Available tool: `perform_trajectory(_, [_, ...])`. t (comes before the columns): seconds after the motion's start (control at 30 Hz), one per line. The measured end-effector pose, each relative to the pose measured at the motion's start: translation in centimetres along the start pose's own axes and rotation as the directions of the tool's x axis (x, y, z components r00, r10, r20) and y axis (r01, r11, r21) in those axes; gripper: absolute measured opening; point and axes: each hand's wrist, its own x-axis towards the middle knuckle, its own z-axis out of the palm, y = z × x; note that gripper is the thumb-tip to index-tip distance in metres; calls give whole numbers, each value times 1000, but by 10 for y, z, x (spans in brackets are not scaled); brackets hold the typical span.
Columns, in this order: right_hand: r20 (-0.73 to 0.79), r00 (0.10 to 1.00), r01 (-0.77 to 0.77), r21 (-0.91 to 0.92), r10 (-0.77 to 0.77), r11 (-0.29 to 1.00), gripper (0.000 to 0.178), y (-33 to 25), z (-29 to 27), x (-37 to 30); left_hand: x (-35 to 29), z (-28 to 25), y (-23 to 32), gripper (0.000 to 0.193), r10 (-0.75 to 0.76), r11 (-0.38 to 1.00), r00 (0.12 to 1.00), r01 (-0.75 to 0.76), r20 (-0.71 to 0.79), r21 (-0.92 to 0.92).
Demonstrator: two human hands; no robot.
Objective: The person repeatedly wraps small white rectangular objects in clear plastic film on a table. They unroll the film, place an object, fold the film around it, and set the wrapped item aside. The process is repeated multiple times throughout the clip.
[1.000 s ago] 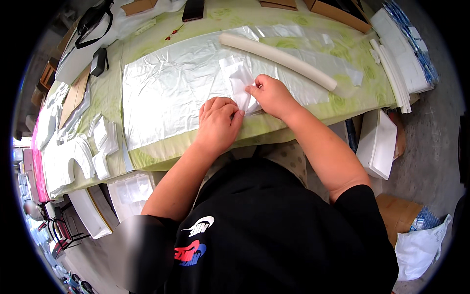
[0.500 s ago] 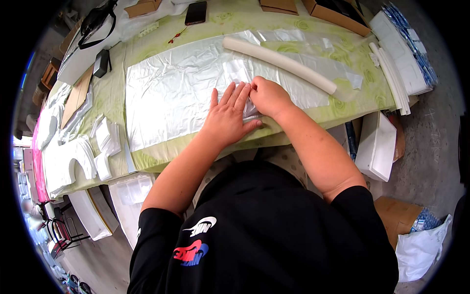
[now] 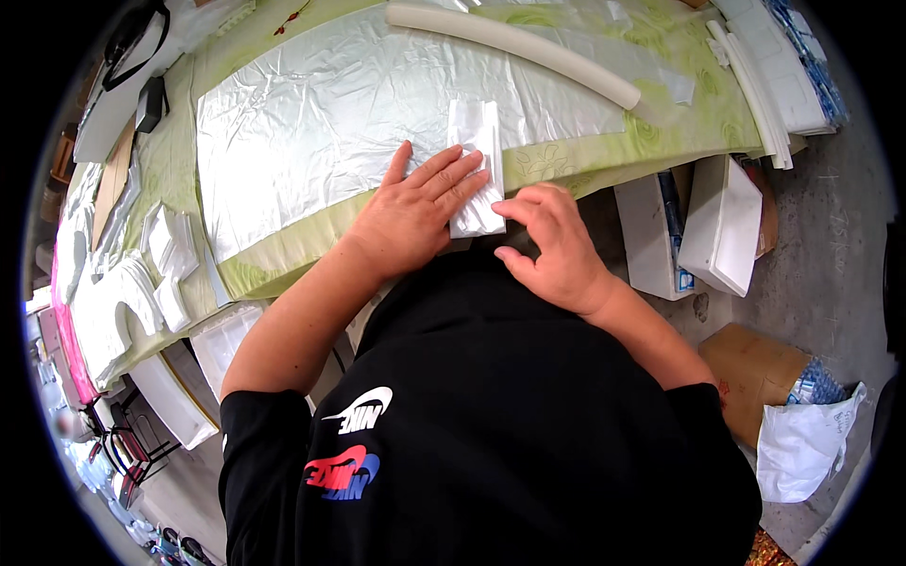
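A folded strip of thin white plastic (image 3: 477, 123) lies lengthwise at the near edge of the table, over a large silvery-white sheet (image 3: 302, 123). My left hand (image 3: 406, 217) rests flat with fingers spread, its fingertips pressing on the left side of the strip. Just right of the strip's near end is my right hand (image 3: 562, 245), its thumb and curved fingers apart and nothing visible between them. Part of the strip is hidden beneath my left fingers.
A long cream roll (image 3: 514, 42) lies across the sheet's far side. White folded plastic pieces (image 3: 132, 302) are heaped on the left, near a black box-shaped object (image 3: 150, 104). White tubes (image 3: 750, 94) line the right edge. Below stand white boxes (image 3: 722, 226) and a cardboard carton (image 3: 755, 377).
My view has shifted, with the table higher in the picture. My right hand has drawn back toward me and opened from a closed grip. The folded strip now shows beside my left hand.
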Motion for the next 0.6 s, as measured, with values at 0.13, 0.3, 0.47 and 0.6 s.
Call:
perform_trajectory(0.13, [-39,985,161,-169,-170,972,51,18,8,10,0,1,-1,84,-3,1000,1000,3,-29,-13])
perform_trajectory(0.3, [-65,944,311,-149,-323,939,46,34,14,10,4,-2,-2,85,-4,999,999,2,-35,-52])
perform_trajectory(0.47, [-50,982,166,-253,-184,953,47,41,22,22,3,-1,0,76,-23,999,999,22,-38,-42])
perform_trajectory(0.6, [-12,989,137,-300,-148,944,38,54,23,30,8,9,-7,42,-147,966,952,79,-268,-248])
